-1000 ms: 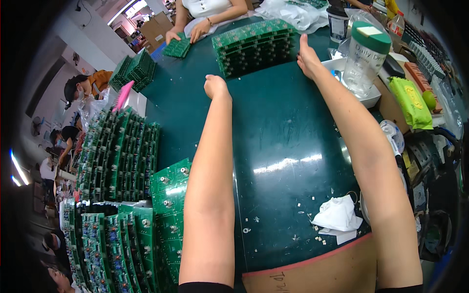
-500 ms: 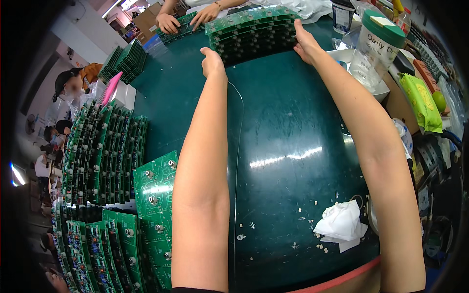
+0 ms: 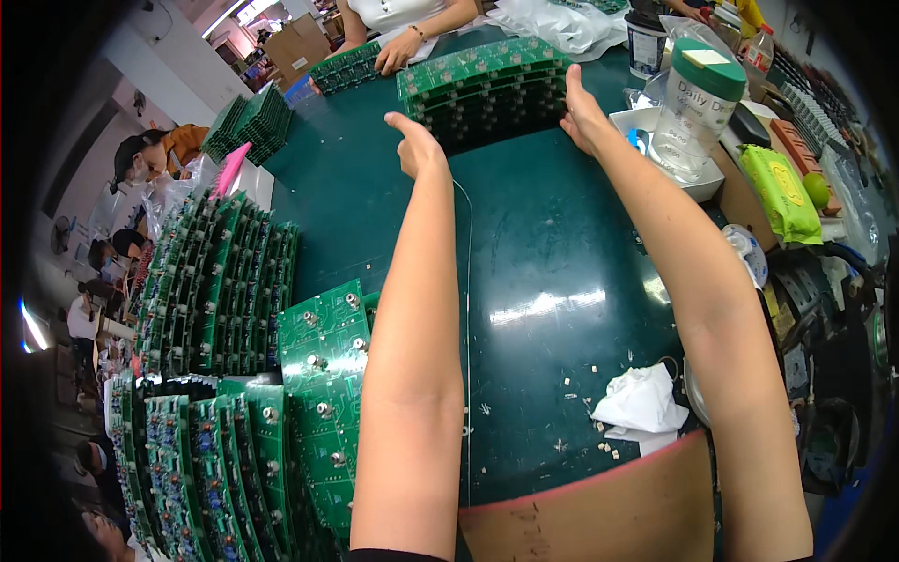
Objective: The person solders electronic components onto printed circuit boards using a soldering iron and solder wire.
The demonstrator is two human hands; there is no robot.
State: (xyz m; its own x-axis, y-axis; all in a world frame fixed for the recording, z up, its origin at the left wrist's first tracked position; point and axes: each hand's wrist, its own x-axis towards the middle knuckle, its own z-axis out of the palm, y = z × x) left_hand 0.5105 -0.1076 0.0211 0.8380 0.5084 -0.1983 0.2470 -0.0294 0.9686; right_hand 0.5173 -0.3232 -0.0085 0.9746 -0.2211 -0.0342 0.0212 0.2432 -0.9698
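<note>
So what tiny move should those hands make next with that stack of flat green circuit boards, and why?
Perhaps ease the bare left hand gently toward the bare right hand, to steady the layered stack of flat green circuit boards between them. The hands are at its opposite ends, though whether the left one touches it is hard to tell.

A bright streak is glaring off the bench. A tube lamp is glowing at far left. Fisheye distortion is bending the dark rim.
</note>
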